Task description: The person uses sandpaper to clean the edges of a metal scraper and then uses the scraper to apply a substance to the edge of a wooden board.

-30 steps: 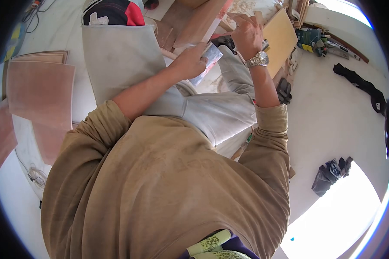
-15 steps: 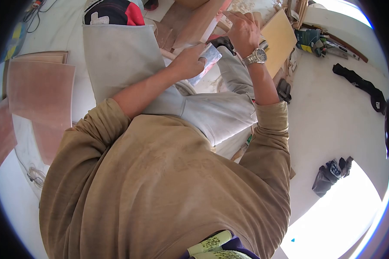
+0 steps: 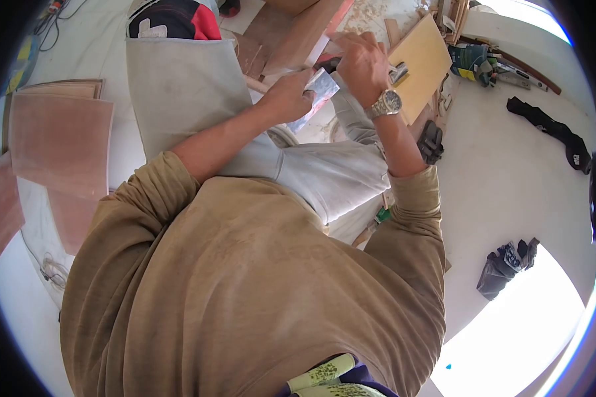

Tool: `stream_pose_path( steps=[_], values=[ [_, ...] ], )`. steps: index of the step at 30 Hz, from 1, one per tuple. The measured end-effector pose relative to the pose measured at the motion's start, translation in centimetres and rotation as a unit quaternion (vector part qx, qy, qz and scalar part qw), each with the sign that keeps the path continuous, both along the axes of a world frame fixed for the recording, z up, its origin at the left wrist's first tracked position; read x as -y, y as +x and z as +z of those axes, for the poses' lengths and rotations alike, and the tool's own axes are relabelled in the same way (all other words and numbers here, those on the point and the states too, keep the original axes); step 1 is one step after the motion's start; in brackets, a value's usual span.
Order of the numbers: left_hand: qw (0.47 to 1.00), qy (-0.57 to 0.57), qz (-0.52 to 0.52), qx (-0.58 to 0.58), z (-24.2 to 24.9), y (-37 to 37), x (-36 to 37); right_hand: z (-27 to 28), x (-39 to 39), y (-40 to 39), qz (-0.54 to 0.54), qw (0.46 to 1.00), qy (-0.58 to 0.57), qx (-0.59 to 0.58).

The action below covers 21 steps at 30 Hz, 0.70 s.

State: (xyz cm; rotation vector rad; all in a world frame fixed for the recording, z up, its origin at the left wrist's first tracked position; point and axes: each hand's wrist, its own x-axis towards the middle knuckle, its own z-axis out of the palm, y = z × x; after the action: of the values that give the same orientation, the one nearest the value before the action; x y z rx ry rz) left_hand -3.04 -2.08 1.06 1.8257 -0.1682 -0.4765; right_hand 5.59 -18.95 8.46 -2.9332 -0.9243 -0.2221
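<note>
The left arm (image 3: 222, 140) slants toward one o'clock; its left hand (image 3: 286, 97), at twelve, grips a printed flat piece (image 3: 323, 86). Slightly farther, at one o'clock, the right hand (image 3: 363, 69) points toward eleven, fingers bent; whether they hold anything, I cannot tell. A yellow board (image 3: 427, 66) lies beyond.

Flat blue-white piece (image 3: 322, 87) with red patches, slanted, partly covered, in the left hand's (image 3: 288, 96) grip

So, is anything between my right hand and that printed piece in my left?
Nothing visible: between your right hand and the blue-and-red printed piece in your left hand there's a gap, with your grey trouser leg showing beneath.
</note>
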Motion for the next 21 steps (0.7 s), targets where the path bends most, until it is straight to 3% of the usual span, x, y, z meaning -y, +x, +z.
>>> stream_pose_path(
  steps=[4, 11, 14, 17, 19, 21],
  values=[
    [0.997, -0.01, 0.028, 0.067, -1.3, -0.5, 0.4, -0.7, 0.5, 2.7, -0.024, 0.998, -0.031, 0.046],
    [1.0, -0.013, 0.01, 0.02, -0.7, -0.4, 0.1, -1.3, -0.2, 1.0, 0.027, 0.996, -0.068, 0.042],
    [1.0, -0.016, 0.005, 0.019, -0.5, 0.1, 0.1, 0.0, -0.8, -0.5, 0.031, 0.999, -0.019, -0.016],
    [0.999, -0.002, 0.011, 0.039, -0.8, -0.4, 0.2, 0.1, 0.3, 1.5, -0.011, 1.0, 0.02, 0.01],
    [0.997, -0.005, 0.038, 0.066, -1.1, -0.6, 0.5, -0.5, 1.5, 3.2, -0.051, 0.998, -0.013, 0.025],
    [1.0, 0.01, 0.004, 0.028, -0.6, -0.3, 0.1, -1.3, 2.1, 4.1, -0.072, 0.997, -0.017, 0.033]
  ],
)
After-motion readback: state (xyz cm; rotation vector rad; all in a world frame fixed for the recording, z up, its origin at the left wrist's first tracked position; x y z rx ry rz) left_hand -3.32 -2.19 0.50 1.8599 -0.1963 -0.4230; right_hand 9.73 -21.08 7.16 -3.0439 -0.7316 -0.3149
